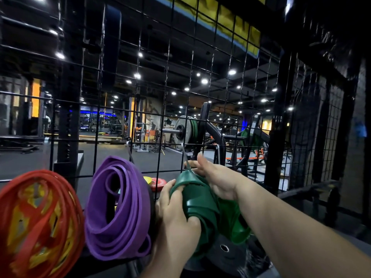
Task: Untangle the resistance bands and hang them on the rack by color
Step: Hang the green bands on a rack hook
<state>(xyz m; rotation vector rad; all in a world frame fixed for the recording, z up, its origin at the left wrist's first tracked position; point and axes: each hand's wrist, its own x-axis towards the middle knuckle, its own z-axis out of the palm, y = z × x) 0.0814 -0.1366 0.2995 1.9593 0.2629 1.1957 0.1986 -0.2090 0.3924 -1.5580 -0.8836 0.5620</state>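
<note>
A bundle of dark green resistance bands (202,205) hangs at a thin metal hook (185,157) on the black wire grid rack (138,109). My left hand (176,209) grips the green bundle from its left side, thumb on top. My right hand (214,177) holds the top of the bundle where it meets the hook, fingers curled over it. Left of that, a coil of purple bands (120,207) hangs from another hook. At the far left hang red bands (40,217), with yellow bands (18,223) showing behind them.
A black weight plate (224,251) lies below the green bundle. Red and yellow plates (155,182) lie on the floor beyond the grid. A loaded barbell (184,131) and gym machines stand behind the rack. A dark post (277,117) bounds the grid on the right.
</note>
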